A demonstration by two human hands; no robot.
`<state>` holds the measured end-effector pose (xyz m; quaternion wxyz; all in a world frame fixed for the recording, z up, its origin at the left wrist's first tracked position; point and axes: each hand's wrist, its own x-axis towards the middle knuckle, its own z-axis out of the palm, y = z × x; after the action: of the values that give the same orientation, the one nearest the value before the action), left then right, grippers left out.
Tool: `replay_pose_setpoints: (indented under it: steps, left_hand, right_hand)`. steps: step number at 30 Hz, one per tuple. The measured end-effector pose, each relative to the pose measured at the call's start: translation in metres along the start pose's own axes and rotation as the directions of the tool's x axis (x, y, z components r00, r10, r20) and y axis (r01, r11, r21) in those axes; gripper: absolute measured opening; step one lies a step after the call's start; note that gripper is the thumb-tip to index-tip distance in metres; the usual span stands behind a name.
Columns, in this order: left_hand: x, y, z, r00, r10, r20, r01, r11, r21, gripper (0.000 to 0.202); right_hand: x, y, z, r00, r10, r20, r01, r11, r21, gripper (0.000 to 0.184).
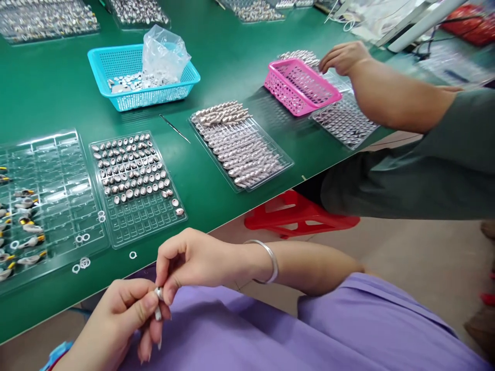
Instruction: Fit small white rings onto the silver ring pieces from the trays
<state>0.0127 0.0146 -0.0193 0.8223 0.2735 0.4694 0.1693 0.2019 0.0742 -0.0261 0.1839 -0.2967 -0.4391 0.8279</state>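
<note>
Just over the lap and beyond the table's front edge, my two hands meet at a small pale piece (158, 312). My left hand (129, 312) pinches it between thumb and fingers, and a short pale end sticks out below the thumb. Thumb and fingertips of my right hand (197, 257) close on its upper end, where a rounded whitish part (159, 292) shows; its exact kind is too small to tell. Close by stands a clear tray (133, 226) with rows of small hollow oval parts (133, 175). A loose white ring (133, 255) lies near the edge.
Left, a clear tray (69, 196) carries small bird figures (31, 226) with yellow tips. Farther back are a blue basket (127, 100), tweezers (175, 129), a tray of slender pale pieces (247, 149) and a pink basket (288, 98). A co-worker's hand (344, 56) reaches beside it, above a red stool (297, 214).
</note>
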Motion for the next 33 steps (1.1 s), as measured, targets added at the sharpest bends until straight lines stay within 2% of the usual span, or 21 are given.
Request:
replay_pose_setpoints:
  steps: [4, 9, 13, 17, 20, 22, 25, 29, 31, 33]
  left_hand:
    - [-0.005, -0.004, 0.002, 0.998, -0.065, 0.017, 0.064, 0.998, 0.026, 0.047]
    - [-0.006, -0.008, 0.007, 0.995, -0.098, 0.003, 0.098, 0.993, -0.060, 0.049]
    - [0.003, 0.002, 0.006, 0.999, 0.014, -0.050, -0.022, 0.986, -0.164, 0.046]
    - [0.009, 0.011, 0.003, 0.988, 0.089, -0.127, -0.117, 0.967, -0.226, 0.042]
    - [0.010, 0.009, 0.000, 0.985, 0.105, -0.138, -0.134, 0.966, -0.222, 0.041]
    - [0.010, 0.007, -0.001, 0.982, 0.119, -0.148, -0.149, 0.966, -0.212, 0.041]
    - [0.010, 0.004, -0.002, 0.975, 0.141, -0.173, -0.172, 0.968, -0.183, 0.041]
    - [0.011, 0.002, -0.002, 0.966, 0.175, -0.191, -0.200, 0.972, -0.123, 0.044]
    - [0.011, 0.002, -0.002, 0.962, 0.192, -0.193, -0.213, 0.973, -0.092, 0.044]
    - [0.011, 0.000, -0.004, 0.959, 0.209, -0.189, -0.223, 0.973, -0.056, 0.044]
  right_hand:
    - [0.001, 0.000, -0.002, 0.997, 0.038, 0.069, -0.026, 0.986, -0.167, 0.019]
    - [0.001, 0.013, 0.001, 0.999, 0.048, 0.022, -0.047, 0.997, -0.058, 0.028]
    - [0.006, 0.009, -0.003, 1.000, -0.009, 0.007, 0.008, 0.995, 0.101, 0.019]
    - [0.012, 0.007, -0.008, 0.997, -0.061, -0.050, 0.070, 0.975, 0.209, 0.024]
    - [0.012, 0.012, -0.008, 0.993, -0.060, -0.100, 0.078, 0.980, 0.185, 0.027]
    - [0.011, 0.016, -0.006, 0.985, -0.109, -0.137, 0.123, 0.987, 0.101, 0.026]
    - [0.007, 0.021, -0.003, 0.936, -0.299, -0.183, 0.279, 0.952, -0.128, 0.020]
    - [0.006, 0.029, -0.001, 0.799, -0.584, -0.140, 0.491, 0.769, -0.410, 0.018]
    - [0.005, 0.033, 0.000, 0.743, -0.660, -0.111, 0.538, 0.687, -0.488, 0.019]
    - [0.005, 0.036, 0.001, 0.712, -0.698, -0.082, 0.557, 0.631, -0.540, 0.020]
